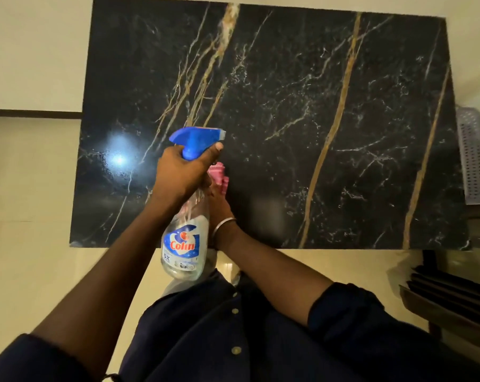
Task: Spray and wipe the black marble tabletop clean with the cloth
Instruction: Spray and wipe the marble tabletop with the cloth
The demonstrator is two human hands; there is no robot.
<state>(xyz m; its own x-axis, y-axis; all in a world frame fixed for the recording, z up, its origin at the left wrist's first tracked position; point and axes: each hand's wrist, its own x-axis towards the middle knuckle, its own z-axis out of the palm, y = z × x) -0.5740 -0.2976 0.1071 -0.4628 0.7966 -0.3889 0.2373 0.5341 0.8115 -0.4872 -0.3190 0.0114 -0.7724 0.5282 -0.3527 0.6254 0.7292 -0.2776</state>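
Head view: the left hand [181,172] and the bottle [185,244] stand in front of the right hand [219,205] and hide its fingers, so I cannot tell whether they are spread or gripping. Just past that hand a pink cloth [219,175] shows on the worktop [288,106]. The left fingers [211,151] are curled round the bottle's neck, the forefinger lying under the blue trigger head [196,142]. Well to the right of both hands, a basket [474,155] sits at the worktop's edge. Left of the left fingers a glare [119,158] shines. The worktop is a glossy black marble rectangle with gold and white veins. The bottle is clear plastic with a blue label, the basket white and perforated. A metal bangle [223,224] rings the right wrist.
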